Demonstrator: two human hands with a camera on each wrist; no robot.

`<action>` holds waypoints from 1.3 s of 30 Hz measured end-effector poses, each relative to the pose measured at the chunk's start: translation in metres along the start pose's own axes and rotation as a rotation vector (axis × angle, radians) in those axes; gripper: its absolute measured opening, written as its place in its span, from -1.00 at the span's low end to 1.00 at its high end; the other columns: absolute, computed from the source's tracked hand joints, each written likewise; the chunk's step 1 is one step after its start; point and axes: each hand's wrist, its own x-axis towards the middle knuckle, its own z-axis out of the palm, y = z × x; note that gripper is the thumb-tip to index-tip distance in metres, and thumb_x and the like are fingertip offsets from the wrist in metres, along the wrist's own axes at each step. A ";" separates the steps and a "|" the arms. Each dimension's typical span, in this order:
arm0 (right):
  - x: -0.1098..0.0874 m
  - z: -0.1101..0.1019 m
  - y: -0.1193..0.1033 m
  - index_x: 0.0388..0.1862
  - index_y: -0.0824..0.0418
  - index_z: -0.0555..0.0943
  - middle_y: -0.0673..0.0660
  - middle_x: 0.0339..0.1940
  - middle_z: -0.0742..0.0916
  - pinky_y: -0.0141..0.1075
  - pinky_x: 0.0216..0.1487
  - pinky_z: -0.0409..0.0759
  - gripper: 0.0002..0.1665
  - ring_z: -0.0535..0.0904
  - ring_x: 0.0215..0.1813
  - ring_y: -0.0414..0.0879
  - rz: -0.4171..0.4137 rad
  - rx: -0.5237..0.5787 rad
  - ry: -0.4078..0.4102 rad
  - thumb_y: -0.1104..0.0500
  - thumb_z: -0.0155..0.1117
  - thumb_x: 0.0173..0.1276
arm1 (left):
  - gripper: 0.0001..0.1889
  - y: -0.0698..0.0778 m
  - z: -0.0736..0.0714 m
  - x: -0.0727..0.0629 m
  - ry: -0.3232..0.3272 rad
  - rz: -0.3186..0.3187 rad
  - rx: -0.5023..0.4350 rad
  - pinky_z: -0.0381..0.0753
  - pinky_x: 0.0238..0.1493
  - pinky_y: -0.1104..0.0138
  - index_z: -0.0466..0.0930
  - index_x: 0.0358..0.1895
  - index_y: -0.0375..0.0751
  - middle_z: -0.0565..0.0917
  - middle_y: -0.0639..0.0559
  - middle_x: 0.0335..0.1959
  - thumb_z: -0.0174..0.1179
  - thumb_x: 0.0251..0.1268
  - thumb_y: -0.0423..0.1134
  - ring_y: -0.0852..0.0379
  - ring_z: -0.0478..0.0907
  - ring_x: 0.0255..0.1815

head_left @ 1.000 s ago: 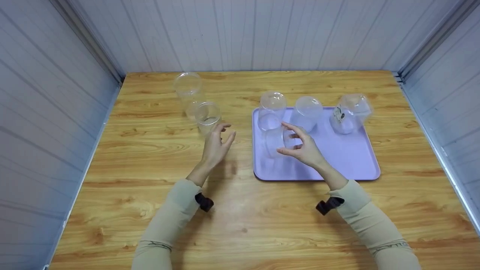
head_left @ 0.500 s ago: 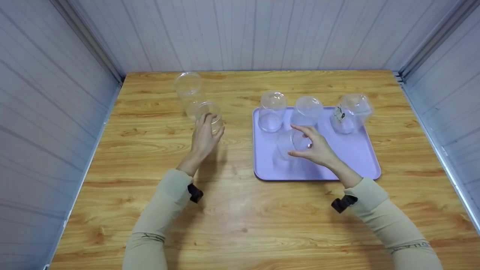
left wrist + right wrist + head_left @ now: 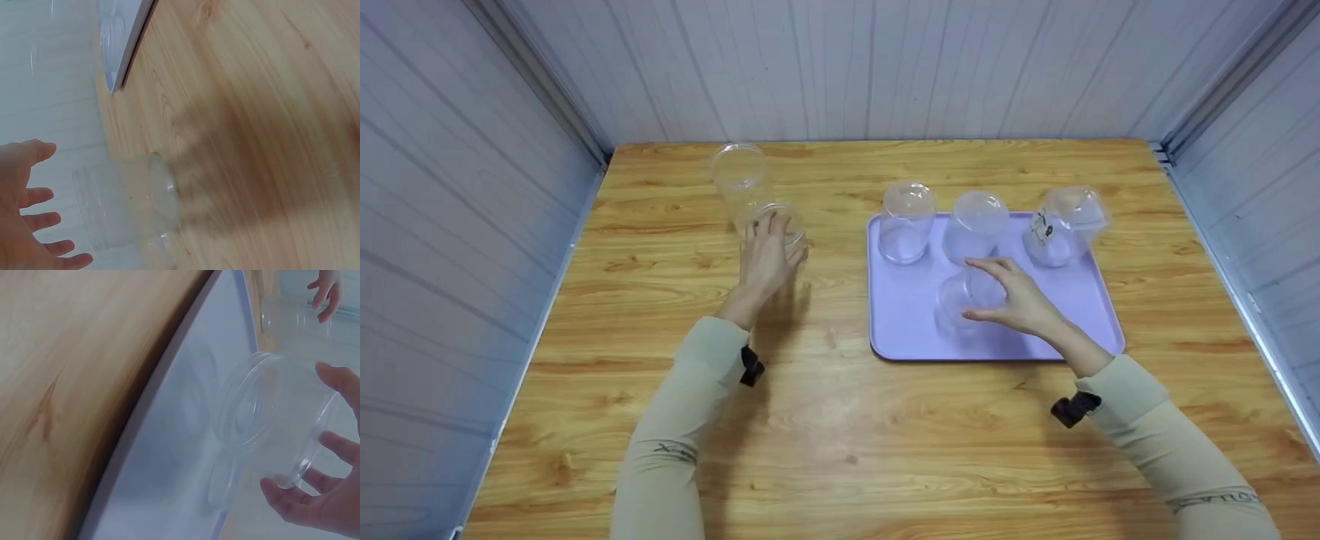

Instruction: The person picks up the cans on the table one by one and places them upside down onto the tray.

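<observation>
My right hand [image 3: 1012, 300] grips a clear plastic jar [image 3: 287, 422] around its base end, thumb on one side and fingers on the other. The jar is upside down, its ridged mouth close over the purple tray [image 3: 900, 337]. At the left, my left hand [image 3: 763, 259] hovers at the mouth of another clear jar [image 3: 129, 202], which stands upright on the table. In the left wrist view the fingers are spread and a gap shows between them and the rim.
Two clear jars, one at the tray's back left [image 3: 906, 225] and a neighbour [image 3: 976, 225], stand upside down. A clear container with a printed label [image 3: 1061, 229] is at the back right. Behind my left hand stands a taller clear jar [image 3: 739, 176]. Pale panel walls [image 3: 840, 67] enclose the table.
My right hand has carried its jar rightward and slightly toward me over the tray. My left hand has moved left and away from me, over the upright jar.
</observation>
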 end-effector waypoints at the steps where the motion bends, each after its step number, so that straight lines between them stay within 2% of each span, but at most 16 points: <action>1: -0.001 -0.002 0.002 0.24 0.23 0.31 0.30 0.10 0.39 0.09 0.12 0.22 -0.08 0.29 0.12 0.18 0.006 -0.012 -0.007 0.03 0.47 -0.12 | -0.42 0.001 0.000 0.002 -0.006 -0.003 0.010 0.31 -0.01 -0.07 0.24 0.21 -0.24 0.15 -0.20 0.27 0.11 0.18 -0.03 -0.20 0.05 0.22; 7: -0.009 -0.016 0.012 0.24 0.27 0.30 0.33 0.08 0.40 0.11 0.11 0.21 -0.08 0.29 0.11 0.21 0.036 -0.065 -0.025 0.02 0.46 -0.11 | -0.39 0.002 0.005 0.010 -0.040 -0.013 0.045 0.34 -0.03 -0.10 0.20 0.24 -0.27 0.09 -0.21 0.30 0.08 0.20 -0.01 -0.22 -0.03 0.27; 14: -0.016 -0.029 0.019 0.26 0.25 0.28 0.38 0.10 0.36 0.16 0.09 0.18 -0.06 0.25 0.12 0.29 0.072 -0.110 -0.034 -0.03 0.44 -0.09 | -0.31 -0.002 0.008 0.018 -0.087 -0.044 0.078 0.15 0.10 -0.17 0.11 0.29 -0.27 0.05 -0.19 0.33 0.07 0.19 0.04 -0.23 -0.10 0.32; 19: -0.020 -0.037 0.023 0.25 0.29 0.28 0.39 0.09 0.36 0.15 0.07 0.19 -0.06 0.25 0.10 0.30 0.075 -0.144 -0.016 0.00 0.45 -0.09 | -0.29 -0.004 0.007 0.022 -0.119 -0.060 0.125 0.11 0.11 -0.20 0.06 0.32 -0.23 0.01 -0.19 0.35 0.04 0.20 0.07 -0.30 -0.16 0.31; 24: -0.024 -0.043 0.026 0.23 0.33 0.29 0.41 0.07 0.37 0.14 0.06 0.20 -0.07 0.27 0.08 0.30 0.086 -0.175 -0.004 0.03 0.46 -0.10 | -0.27 -0.005 0.008 0.026 -0.163 -0.095 0.187 0.16 0.07 -0.20 0.01 0.34 -0.16 -0.03 -0.19 0.36 0.01 0.19 0.12 -0.37 -0.15 0.28; 29: -0.027 -0.051 0.030 0.24 0.34 0.27 0.43 0.06 0.35 0.18 0.05 0.21 -0.06 0.27 0.07 0.32 0.150 -0.180 -0.011 0.02 0.45 -0.09 | -0.24 -0.005 0.008 0.029 -0.206 -0.127 0.212 0.25 0.00 -0.18 -0.04 0.36 -0.11 -0.04 -0.20 0.35 -0.01 0.18 0.17 -0.39 -0.10 0.25; 34: -0.030 -0.059 0.035 0.25 0.37 0.24 0.47 0.06 0.32 0.21 0.05 0.19 -0.05 0.24 0.08 0.34 0.211 -0.172 -0.023 0.02 0.43 -0.07 | -0.23 -0.004 0.005 0.032 -0.246 -0.144 0.205 0.35 -0.09 -0.15 -0.06 0.37 -0.08 -0.07 -0.21 0.36 0.00 0.18 0.16 -0.42 -0.02 0.21; 39: -0.030 -0.066 0.043 0.26 0.40 0.20 0.56 0.16 0.23 0.26 0.07 0.11 -0.02 0.15 0.15 0.42 0.267 -0.186 -0.054 -0.01 0.41 -0.04 | -0.22 -0.003 0.002 0.037 -0.280 -0.154 0.192 0.45 -0.18 -0.07 -0.10 0.39 -0.03 -0.12 -0.18 0.38 0.00 0.17 0.16 -0.44 0.06 0.16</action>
